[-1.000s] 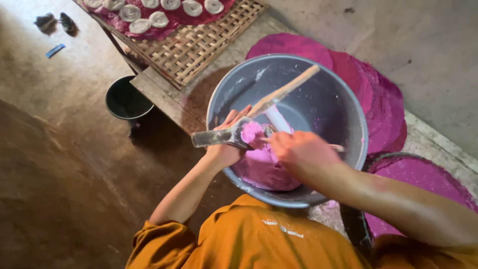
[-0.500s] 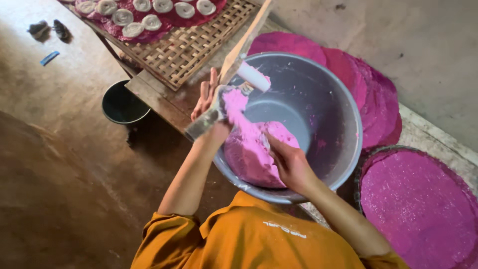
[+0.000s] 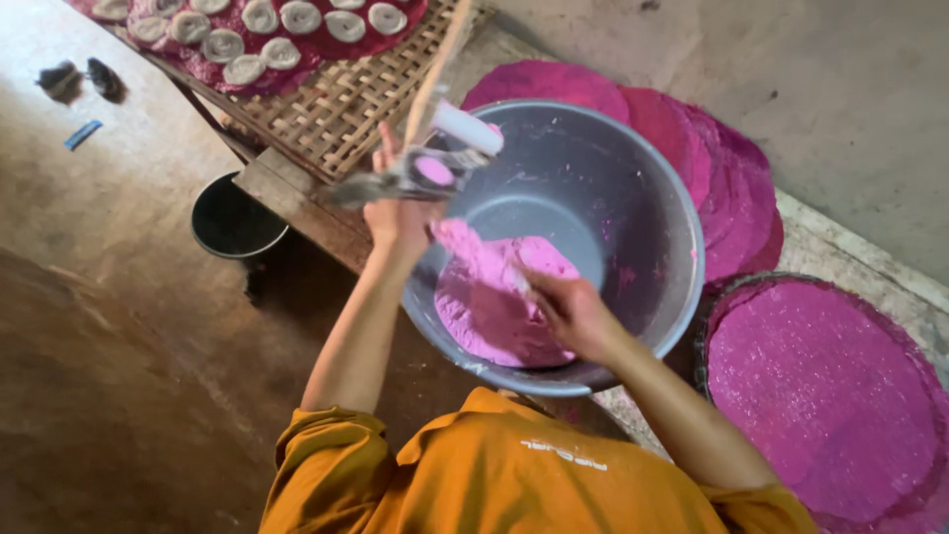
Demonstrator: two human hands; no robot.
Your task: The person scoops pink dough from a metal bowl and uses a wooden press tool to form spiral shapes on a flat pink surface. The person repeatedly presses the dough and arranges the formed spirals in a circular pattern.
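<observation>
The left hand (image 3: 400, 213) is closed around a metal press tool (image 3: 410, 178) with a dab of pink in its cup, held at the rim of the metal basin (image 3: 633, 198). The right hand (image 3: 568, 311) reaches into the basin, its fingers curled into the pink dough (image 3: 489, 297); how tightly they close cannot be told. The dough lies heaped against the near wall of the grey, smooth-sided basin. A wooden stick (image 3: 435, 74) with a white end leans over the far rim. Beyond it, a woven bamboo tray (image 3: 341, 104) holds pale round pieces (image 3: 262, 15) on a pink sheet. Thin, grainy pink discs (image 3: 722, 158) are stacked right of the basin, and another pink disc (image 3: 825, 391) fills a round tray. A black bucket (image 3: 232, 218) stands on the brown earthen floor (image 3: 119, 346).
</observation>
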